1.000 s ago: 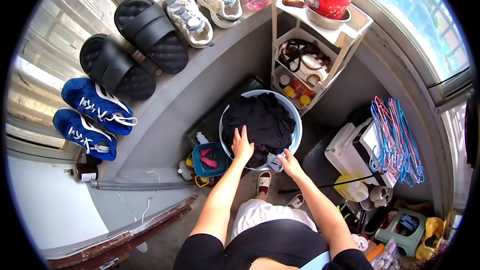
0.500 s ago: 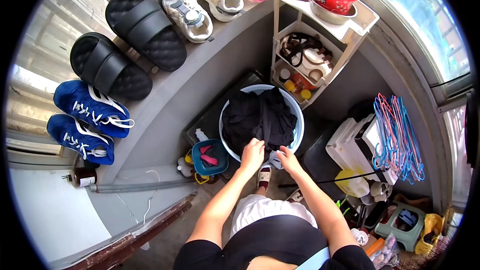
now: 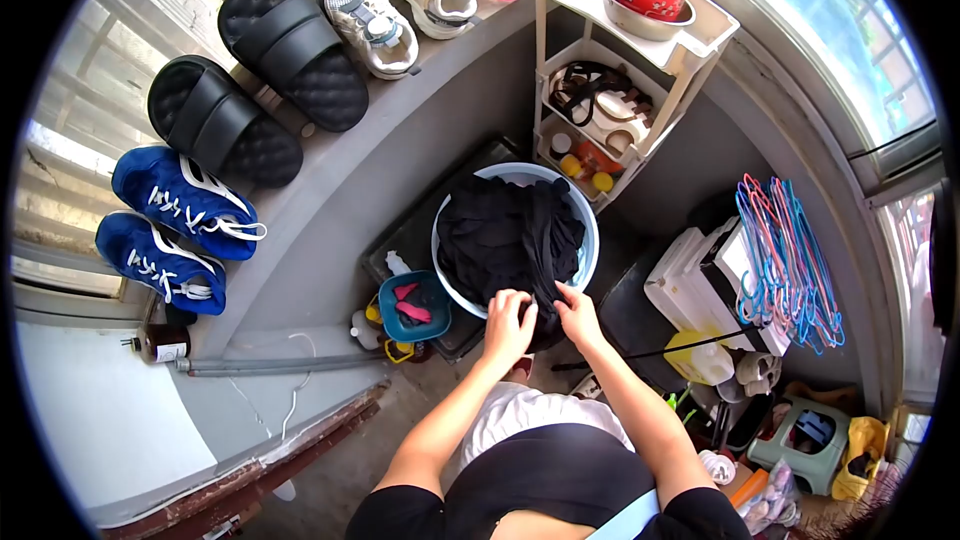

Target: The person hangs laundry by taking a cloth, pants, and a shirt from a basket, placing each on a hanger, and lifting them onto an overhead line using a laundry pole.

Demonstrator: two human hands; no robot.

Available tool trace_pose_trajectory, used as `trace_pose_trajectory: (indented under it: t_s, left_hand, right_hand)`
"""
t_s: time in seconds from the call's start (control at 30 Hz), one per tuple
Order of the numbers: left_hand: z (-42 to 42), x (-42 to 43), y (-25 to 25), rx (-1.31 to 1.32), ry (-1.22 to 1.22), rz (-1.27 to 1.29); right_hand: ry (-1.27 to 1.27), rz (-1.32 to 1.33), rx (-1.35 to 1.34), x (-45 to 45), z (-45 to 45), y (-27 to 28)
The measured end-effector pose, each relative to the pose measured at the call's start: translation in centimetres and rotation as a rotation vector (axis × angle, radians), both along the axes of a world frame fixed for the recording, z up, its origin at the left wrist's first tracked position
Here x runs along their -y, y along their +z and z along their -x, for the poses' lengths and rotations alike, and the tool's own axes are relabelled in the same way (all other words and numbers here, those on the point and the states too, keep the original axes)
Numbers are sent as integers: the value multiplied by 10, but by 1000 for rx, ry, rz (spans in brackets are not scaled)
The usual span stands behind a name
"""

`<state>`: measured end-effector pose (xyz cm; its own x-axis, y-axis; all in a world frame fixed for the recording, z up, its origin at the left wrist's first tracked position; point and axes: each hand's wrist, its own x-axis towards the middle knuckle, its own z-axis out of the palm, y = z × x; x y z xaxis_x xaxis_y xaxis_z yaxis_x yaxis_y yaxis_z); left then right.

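A light blue basin (image 3: 591, 250) in front of me holds a heap of black clothes (image 3: 490, 235). At its near rim, my left hand (image 3: 510, 325) is closed on a black garment (image 3: 546, 270) that stretches up into the heap. Just to the right, my right hand (image 3: 577, 315) pinches the same dark cloth, with fingers and thumb pressed together. Part of the garment hangs between my hands over the rim. The garment's exact kind cannot be made out.
A small teal basin (image 3: 440, 325) with pink and dark items stands left of the basin. Behind is a white shelf rack (image 3: 540, 60). Hangers (image 3: 790, 265) hang at the right, above boxes and a green stool (image 3: 830, 455). Black slides (image 3: 300, 55) and blue shoes (image 3: 160, 260) line the ledge.
A greyish piece of cloth between my hands is out of sight, and black cloth now lies there. My hands remain at the near rim. The view has shifted slightly.
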<state>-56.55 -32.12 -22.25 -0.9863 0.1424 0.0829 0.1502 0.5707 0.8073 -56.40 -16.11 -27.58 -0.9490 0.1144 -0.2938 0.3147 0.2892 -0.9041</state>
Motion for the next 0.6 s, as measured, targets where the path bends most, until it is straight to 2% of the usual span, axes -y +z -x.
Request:
trace_pose_trajectory:
  t_s: [0.03,0.13,0.2,0.23,0.27,0.3,0.37,0.4,0.47,0.5,0.6]
  left_hand:
    - [7,2,-7,4,70,27]
    - [20,18,-37,128,-189,162]
    - [16,19,-53,223,-133,342]
    - [14,19,-59,269,-73,394]
    - [11,18,-65,346,26,329]
    - [8,22,-90,261,99,258]
    - [12,24,-101,404,167,122]
    - [12,23,-103,304,207,106]
    - [15,25,-107,322,143,19]
    - [15,25,-101,331,114,-24]
    - [5,19,-59,112,74,-51]
  right_hand:
    - [-3,40,-14,3,-5,19]
    - [-84,14,-60,-1,-19,5]
    - [-217,74,-28,-5,-24,0]
    - [-177,65,36,-13,-23,-1]
    - [-203,104,61,-17,-26,-3]
    - [-227,142,84,-18,-25,11]
    - [-263,215,93,-19,-27,15]
    - [-270,214,69,-18,-27,13]
    - [-266,233,71,-17,-27,10]
    - [-280,210,87,-16,-27,7]
    - [-306,211,152,-9,-26,-11]
